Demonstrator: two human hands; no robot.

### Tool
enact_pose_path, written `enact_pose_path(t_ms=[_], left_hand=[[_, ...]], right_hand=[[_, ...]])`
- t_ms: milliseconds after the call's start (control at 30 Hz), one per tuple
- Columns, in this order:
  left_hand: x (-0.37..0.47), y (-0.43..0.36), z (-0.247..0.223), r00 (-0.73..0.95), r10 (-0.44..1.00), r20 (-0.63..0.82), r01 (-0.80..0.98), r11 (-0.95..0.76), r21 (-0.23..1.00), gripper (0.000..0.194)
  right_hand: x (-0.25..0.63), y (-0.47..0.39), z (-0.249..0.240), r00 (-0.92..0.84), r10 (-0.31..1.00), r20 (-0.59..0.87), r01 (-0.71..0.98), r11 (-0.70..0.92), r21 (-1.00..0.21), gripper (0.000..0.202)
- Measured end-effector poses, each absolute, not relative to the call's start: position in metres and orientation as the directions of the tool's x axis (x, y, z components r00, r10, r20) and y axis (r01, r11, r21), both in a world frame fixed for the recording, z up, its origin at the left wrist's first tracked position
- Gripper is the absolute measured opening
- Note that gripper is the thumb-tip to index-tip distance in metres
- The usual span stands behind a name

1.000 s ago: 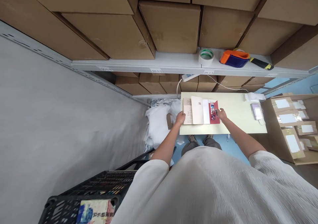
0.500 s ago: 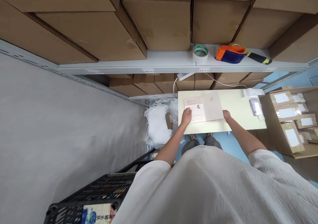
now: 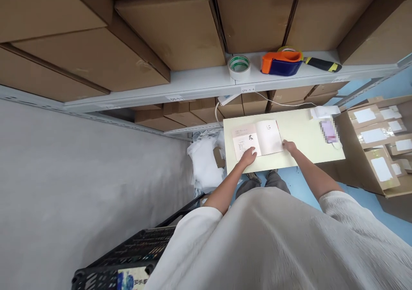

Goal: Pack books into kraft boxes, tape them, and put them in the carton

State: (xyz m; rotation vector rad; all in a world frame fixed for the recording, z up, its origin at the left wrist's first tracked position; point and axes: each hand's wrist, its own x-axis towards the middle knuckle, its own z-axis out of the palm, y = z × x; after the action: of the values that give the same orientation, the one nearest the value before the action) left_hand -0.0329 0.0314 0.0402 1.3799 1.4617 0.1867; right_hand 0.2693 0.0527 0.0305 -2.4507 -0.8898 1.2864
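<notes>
An open book (image 3: 269,139) lies on a pale yellow tabletop, with small drawings and text on its pages. A small white sheet or card (image 3: 243,146) with handwriting-like marks covers the lower part of the left page. My left hand (image 3: 248,156) rests palm down near the lower edge of the book by the fold, its fingers lying on the paper. At the right edge of the book, my right hand (image 3: 289,146) is closed, thumb and fingers pinching the page or cover edge. The undersides of both hands are hidden.
A phone (image 3: 328,131) with a cable and a white box (image 3: 325,112) lie on the table (image 3: 309,146). Tape roll (image 3: 239,68), tape dispenser (image 3: 281,63) and black-yellow handle (image 3: 322,64) sit on the shelf. Cartons (image 3: 376,135) stand right, white packing material (image 3: 206,161) left, a black crate (image 3: 128,247) lower left.
My left hand has moved from the left page's side to the lower edge near the fold. My right hand stays at the right edge. The view has shifted slightly to the right.
</notes>
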Motion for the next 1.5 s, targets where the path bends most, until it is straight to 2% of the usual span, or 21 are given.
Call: enact_pose_path(t_ms=[167, 267, 333, 433, 533, 633, 700, 767, 967, 1200, 1333, 1500], left_hand=[[-0.026, 0.033, 0.039, 0.227, 0.751, -0.619, 0.658, 0.35, 0.667, 0.048], [-0.026, 0.037, 0.042, 0.166, 0.766, -0.621, 0.619, 0.409, 0.67, 0.047], [-0.029, 0.04, 0.046, 0.096, 0.818, -0.567, 0.57, 0.422, 0.705, 0.046], [-0.041, 0.045, 0.054, -0.051, 0.894, -0.445, 0.5, 0.408, 0.764, 0.046], [-0.059, 0.05, 0.066, -0.198, 0.909, -0.367, 0.447, 0.417, 0.791, 0.047], [-0.077, 0.051, 0.076, -0.307, 0.886, -0.348, 0.395, 0.451, 0.801, 0.048], [-0.087, 0.048, 0.08, -0.357, 0.869, -0.341, 0.368, 0.467, 0.804, 0.049], [-0.092, 0.042, 0.079, -0.364, 0.871, -0.329, 0.374, 0.461, 0.805, 0.047], [-0.091, 0.025, 0.06, -0.115, 0.944, -0.31, 0.47, 0.326, 0.82, 0.043], [-0.084, 0.018, 0.037, -0.014, 0.875, -0.485, 0.581, 0.402, 0.708, 0.058], [-0.085, 0.013, 0.031, -0.01, 0.876, -0.483, 0.581, 0.399, 0.71, 0.062], [-0.094, 0.013, 0.033, -0.023, 0.847, -0.531, 0.549, 0.455, 0.701, 0.063]], right_hand=[[0.264, 0.056, 0.033, 0.407, 0.504, -0.762, 0.274, -0.863, -0.424, 0.028], [0.258, 0.059, 0.04, 0.396, 0.516, -0.76, 0.217, -0.857, -0.468, 0.031], [0.25, 0.06, 0.049, 0.357, 0.551, -0.754, 0.18, -0.833, -0.524, 0.031], [0.23, 0.06, 0.064, 0.191, 0.632, -0.751, 0.085, -0.773, -0.629, 0.036], [0.203, 0.059, 0.077, -0.094, 0.684, -0.723, -0.006, -0.727, -0.687, 0.048], [0.176, 0.056, 0.081, -0.269, 0.653, -0.708, 0.053, -0.724, -0.688, 0.051], [0.161, 0.054, 0.077, -0.25, 0.635, -0.731, 0.118, -0.729, -0.674, 0.049], [0.151, 0.051, 0.071, -0.158, 0.652, -0.741, 0.173, -0.721, -0.671, 0.047], [0.146, 0.053, 0.056, 0.066, 0.722, -0.689, 0.313, -0.671, -0.672, 0.036], [0.14, 0.052, 0.05, 0.093, 0.665, -0.741, 0.26, -0.735, -0.626, 0.052], [0.128, 0.049, 0.043, 0.174, 0.65, -0.74, 0.211, -0.759, -0.616, 0.06], [0.12, 0.05, 0.037, 0.253, 0.603, -0.756, 0.203, -0.797, -0.568, 0.047]])
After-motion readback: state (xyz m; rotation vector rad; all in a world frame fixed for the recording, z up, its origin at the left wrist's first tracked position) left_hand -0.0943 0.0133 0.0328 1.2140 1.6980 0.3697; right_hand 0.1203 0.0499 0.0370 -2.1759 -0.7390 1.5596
